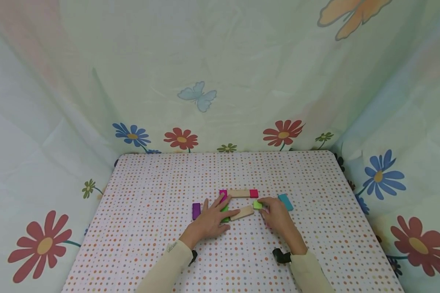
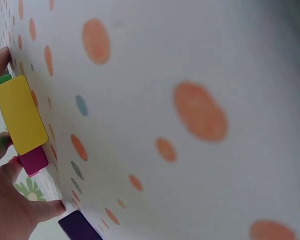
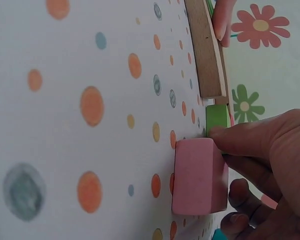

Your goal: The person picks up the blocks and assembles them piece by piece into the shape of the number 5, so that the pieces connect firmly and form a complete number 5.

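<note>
My right hand [image 1: 278, 215] pinches a lime green block [image 1: 257, 204] between thumb and fingers, at the right end of a plain wooden block [image 1: 242, 213]. Close beside those fingers lies a pink block [image 3: 195, 177], mostly hidden from the head view. My left hand [image 1: 207, 224] spreads its fingers over the row's left side, reaching a magenta block [image 1: 223, 193] and a green block [image 1: 225, 214]. Beneath it, a yellow block [image 2: 22, 115] shows in the left wrist view. Along the far side, a second wooden block [image 1: 238, 193] ends at a red block [image 1: 254, 193].
A purple block [image 1: 196, 211] lies left of the left hand. Just beyond the right hand is a blue block [image 1: 285, 202]. The dotted tabletop [image 1: 150, 183] meets a flowered curtain [image 1: 227, 81] at its back edge.
</note>
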Demonstrator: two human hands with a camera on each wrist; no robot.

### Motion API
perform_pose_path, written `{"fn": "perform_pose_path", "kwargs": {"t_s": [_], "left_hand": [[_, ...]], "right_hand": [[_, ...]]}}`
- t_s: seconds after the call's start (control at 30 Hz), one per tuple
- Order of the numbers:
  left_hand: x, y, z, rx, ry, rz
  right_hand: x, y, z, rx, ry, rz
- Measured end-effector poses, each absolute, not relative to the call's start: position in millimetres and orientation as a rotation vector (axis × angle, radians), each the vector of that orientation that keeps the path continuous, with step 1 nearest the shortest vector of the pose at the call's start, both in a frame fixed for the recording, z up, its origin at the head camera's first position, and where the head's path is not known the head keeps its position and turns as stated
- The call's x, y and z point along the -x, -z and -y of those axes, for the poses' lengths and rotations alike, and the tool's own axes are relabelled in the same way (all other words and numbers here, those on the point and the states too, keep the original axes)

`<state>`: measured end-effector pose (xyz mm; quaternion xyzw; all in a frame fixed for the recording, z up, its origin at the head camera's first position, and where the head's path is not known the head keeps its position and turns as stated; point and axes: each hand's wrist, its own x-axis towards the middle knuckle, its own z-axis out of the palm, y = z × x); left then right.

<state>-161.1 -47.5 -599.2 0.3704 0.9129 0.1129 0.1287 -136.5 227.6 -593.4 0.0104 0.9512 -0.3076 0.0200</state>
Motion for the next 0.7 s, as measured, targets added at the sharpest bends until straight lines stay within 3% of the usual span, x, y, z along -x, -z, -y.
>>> {"fn": "perform_pose_path", "kwargs": {"t_s": [0.7], "left_hand": [[160.2,597.7,46.7,-1.065,-0.360,-2.653]], "right_hand": [[137.6,591.4,-230.8,0.053,0.957,-2.937]]}}
